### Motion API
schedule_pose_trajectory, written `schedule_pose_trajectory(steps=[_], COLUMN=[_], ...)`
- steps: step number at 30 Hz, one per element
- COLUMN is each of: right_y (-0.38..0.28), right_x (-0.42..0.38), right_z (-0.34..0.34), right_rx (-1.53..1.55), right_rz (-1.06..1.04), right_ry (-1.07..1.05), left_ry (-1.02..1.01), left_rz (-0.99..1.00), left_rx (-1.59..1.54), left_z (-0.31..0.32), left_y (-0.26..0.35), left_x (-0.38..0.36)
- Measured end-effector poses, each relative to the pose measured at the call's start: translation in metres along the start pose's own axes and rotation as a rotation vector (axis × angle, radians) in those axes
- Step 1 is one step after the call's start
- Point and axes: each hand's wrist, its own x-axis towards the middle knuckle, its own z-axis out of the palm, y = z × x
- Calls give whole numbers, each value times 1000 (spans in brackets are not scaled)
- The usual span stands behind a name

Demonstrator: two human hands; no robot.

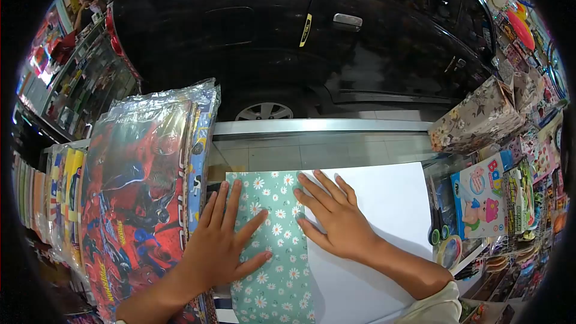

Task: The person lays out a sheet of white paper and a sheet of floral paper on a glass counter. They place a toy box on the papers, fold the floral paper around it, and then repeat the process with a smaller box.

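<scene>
A sheet of wrapping paper lies on the glass counter. Its green daisy-printed side (279, 285) shows on the left part, and a plain white part (384, 216) extends to the right. My left hand (225, 234) rests with fingers spread on the green part, near its left edge. My right hand (336, 216) lies flat across the line where green meets white, fingertips on the green. Neither hand grips anything. Whether something lies beneath the paper is hidden.
Plastic-wrapped Spider-Man packs (141, 204) are stacked at the left. Right of the paper are scissors (438, 228), a roll of clear tape (449, 252) and a boxed toy (480, 198). A floral paper bag (480, 114) stands behind them. A black car (270, 36) is parked beyond the counter edge.
</scene>
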Motion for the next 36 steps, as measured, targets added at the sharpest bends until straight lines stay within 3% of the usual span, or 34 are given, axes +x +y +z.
schedule_pose_trajectory(steps=[15, 21, 31, 36], right_y=[-2, -1, 4, 12], right_x=[1, 0, -4, -3], right_z=[0, 2, 11, 21], right_rx=[-15, -38, -60, -135], right_rz=[6, -23, -97, -134], right_ry=[25, 56, 143, 160], left_ry=[-20, 99, 260, 218], left_rz=[-28, -72, -36, 13], left_rx=[-8, -95, 60, 161], left_z=[1, 7, 24, 35], left_y=[0, -1, -5, -15], left_x=[1, 2, -4, -2])
